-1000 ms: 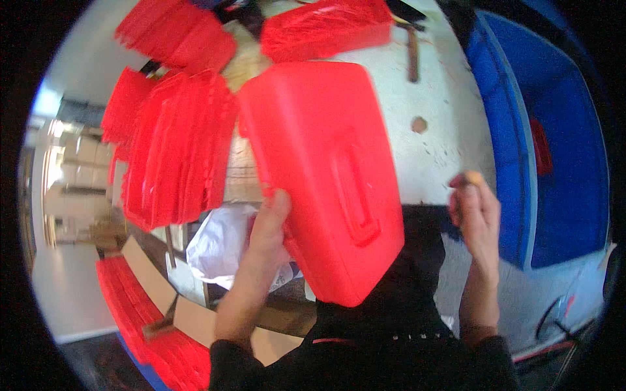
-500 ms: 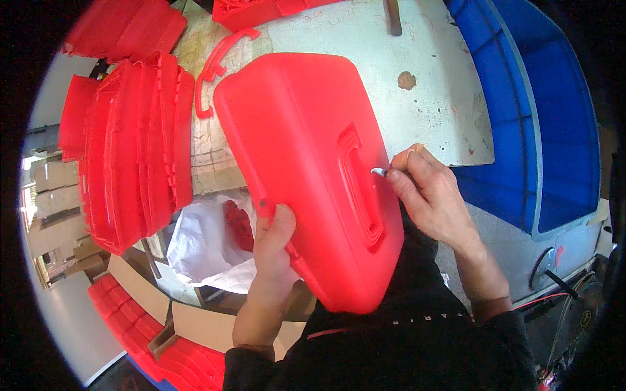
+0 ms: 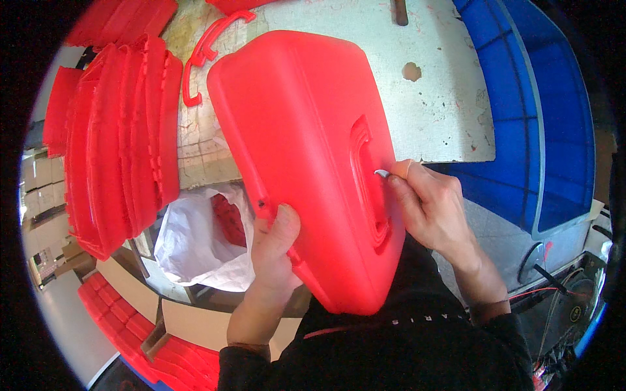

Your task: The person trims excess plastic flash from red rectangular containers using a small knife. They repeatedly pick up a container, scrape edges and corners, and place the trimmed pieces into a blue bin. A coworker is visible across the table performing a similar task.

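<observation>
Gripping one big red plastic case [image 3: 306,156] with my left hand [image 3: 274,251], my right hand [image 3: 430,208] pinches one small metal blade [image 3: 381,173] against its recessed handle.

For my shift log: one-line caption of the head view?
Left hand grips red plastic case; right hand works small blade along its moulded recess.

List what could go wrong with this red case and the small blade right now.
The blade in the right hand works close to its own fingertips; a slip could cut them. The left hand grips only the red case's lower edge, so the case could twist or drop, perhaps toward the white bag.
</observation>
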The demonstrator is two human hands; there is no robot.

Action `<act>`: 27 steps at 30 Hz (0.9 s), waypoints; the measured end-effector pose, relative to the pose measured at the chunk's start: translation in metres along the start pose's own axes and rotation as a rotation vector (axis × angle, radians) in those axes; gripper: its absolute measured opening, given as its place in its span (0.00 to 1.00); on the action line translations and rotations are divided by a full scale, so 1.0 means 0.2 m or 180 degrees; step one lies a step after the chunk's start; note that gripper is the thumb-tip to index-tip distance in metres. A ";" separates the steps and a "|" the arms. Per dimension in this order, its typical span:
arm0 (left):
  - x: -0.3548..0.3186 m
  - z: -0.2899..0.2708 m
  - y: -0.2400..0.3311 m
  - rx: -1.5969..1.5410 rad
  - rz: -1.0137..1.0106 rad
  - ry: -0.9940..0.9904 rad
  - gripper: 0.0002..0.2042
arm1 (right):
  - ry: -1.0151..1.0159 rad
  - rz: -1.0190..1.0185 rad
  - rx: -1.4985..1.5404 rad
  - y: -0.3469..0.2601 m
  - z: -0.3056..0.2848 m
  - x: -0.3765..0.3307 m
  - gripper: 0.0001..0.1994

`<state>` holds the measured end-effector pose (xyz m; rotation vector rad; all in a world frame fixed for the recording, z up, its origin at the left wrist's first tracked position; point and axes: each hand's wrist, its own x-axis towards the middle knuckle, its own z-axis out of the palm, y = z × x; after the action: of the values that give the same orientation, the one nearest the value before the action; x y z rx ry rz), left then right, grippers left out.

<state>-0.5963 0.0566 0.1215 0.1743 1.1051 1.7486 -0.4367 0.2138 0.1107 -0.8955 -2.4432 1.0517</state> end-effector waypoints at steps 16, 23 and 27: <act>0.00 0.05 0.02 0.0357 0.0091 -0.0024 0.28 | -0.0177 0.0321 0.0934 0.02 -0.04 -0.13 0.17; -0.34 0.29 0.70 0.1684 0.1957 0.0880 0.12 | 0.0358 0.0575 0.0328 0.16 -0.06 0.18 0.13; -0.37 0.40 1.22 0.3045 0.3234 0.0243 0.08 | 0.0823 -0.0326 -0.1153 0.29 -0.01 0.38 0.22</act>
<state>-0.6787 0.0287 0.3746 1.4688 2.0542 1.8631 -0.4681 0.2955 0.0743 -0.9337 -2.4616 0.4308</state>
